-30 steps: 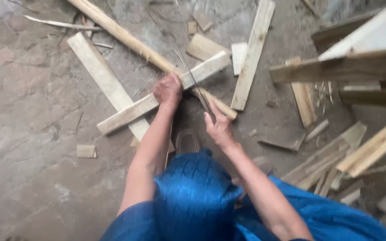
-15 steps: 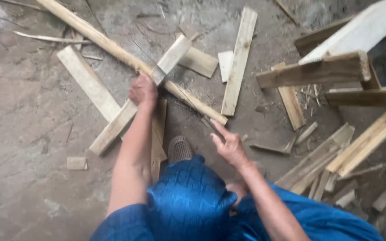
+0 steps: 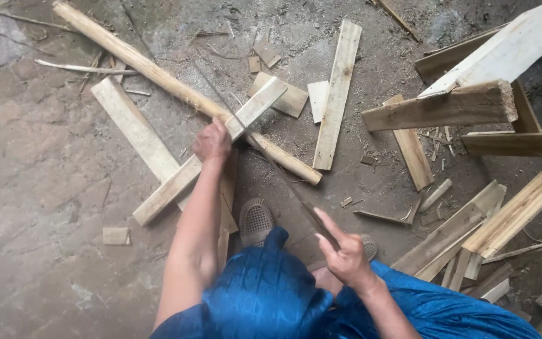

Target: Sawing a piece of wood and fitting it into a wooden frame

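Down on the floor (image 3: pixel 39 163), the left hand (image 3: pixel 212 140) grips a flat wooden slat (image 3: pixel 211 150) lying across a round pole (image 3: pixel 177 88) just beyond it. Nearer the body, the right hand (image 3: pixel 345 252) closes on a long thin blade (image 3: pixel 265 154), which slants up toward the slat beside the left hand.

We see bare concrete floor (image 3: pixel 39 188) open on the left, broken only by a small wood offcut (image 3: pixel 115 235). Around our left hand (image 3: pixel 212 140) passage is tight: the flat board (image 3: pixel 208 154) it presses crosses a round pole (image 3: pixel 183 91), with a second plank (image 3: pixel 134 129) just left. Our right hand (image 3: pixel 345 254) grips a long blade (image 3: pixel 265 150) slanting across the gap between the hands. Right side is blocked: stacked beams (image 3: pixel 446 110), scattered slats (image 3: pixel 453 232). Far middle, an upright plank (image 3: pixel 337 94) and scraps (image 3: pixel 283 97) narrow the way.
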